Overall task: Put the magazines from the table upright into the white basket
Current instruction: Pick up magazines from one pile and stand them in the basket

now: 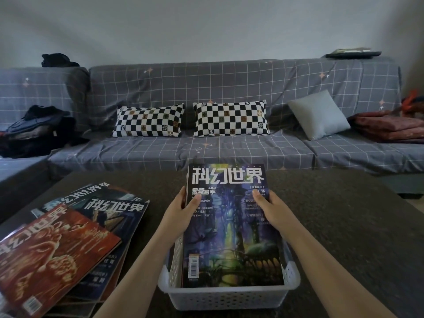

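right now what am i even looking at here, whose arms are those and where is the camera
There is no machine here. The one picture comes from a wide-angle camera worn on a person's head, looking forward and down, so the two bare arms are that person's own.

The left hand and the right hand each grip a side edge of a blue magazine, which stands upright in a white basket on a dark table. More magazines seem to stand behind it.

On the table to the left lies a loose pile of magazines, a red-covered one on top, not yet put in the basket.

Behind the table is a grey checked sofa with two chequered cushions, a plain grey cushion and some clothes.
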A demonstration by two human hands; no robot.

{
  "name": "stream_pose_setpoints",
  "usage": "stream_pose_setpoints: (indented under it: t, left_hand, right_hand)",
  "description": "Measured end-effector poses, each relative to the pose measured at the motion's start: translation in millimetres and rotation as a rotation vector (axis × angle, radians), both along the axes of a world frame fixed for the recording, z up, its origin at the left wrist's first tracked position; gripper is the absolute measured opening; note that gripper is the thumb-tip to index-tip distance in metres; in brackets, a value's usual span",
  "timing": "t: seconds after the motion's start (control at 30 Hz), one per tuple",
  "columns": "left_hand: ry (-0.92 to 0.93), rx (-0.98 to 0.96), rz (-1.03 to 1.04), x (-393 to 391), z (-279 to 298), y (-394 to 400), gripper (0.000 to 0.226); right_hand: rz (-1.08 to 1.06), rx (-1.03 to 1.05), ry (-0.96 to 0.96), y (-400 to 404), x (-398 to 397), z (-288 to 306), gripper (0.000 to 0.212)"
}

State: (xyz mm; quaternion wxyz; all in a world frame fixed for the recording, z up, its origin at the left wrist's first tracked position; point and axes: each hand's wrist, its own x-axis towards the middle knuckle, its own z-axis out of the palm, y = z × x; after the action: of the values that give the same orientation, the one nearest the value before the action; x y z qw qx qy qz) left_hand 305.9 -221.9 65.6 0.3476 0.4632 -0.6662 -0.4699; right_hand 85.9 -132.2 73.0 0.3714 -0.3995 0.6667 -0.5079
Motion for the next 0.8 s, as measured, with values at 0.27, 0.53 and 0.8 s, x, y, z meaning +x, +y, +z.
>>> stream_pose_setpoints:
  t: [0.27, 0.53, 0.8]
  left_hand:
    - [0.289, -0.065, -0.046, 2.1, 14.4, 9.2, 0.054]
    - [0.332, -0.288, -0.064, 10.1, 39.7, 23.1, 0.075]
    - [0.411, -0.197, -0.168, 12.3, 25.6, 33.6, 0.079]
  right_hand:
    - [-0.032, -0.259, -0.028, 5.4, 4.4, 10.5, 0.024]
    - [0.04, -0.49, 0.033, 25.7, 7.5, 39.2, 0.026]
    - [0.134, -0.479, 0.08, 38.0, 12.1, 22.6, 0.051]
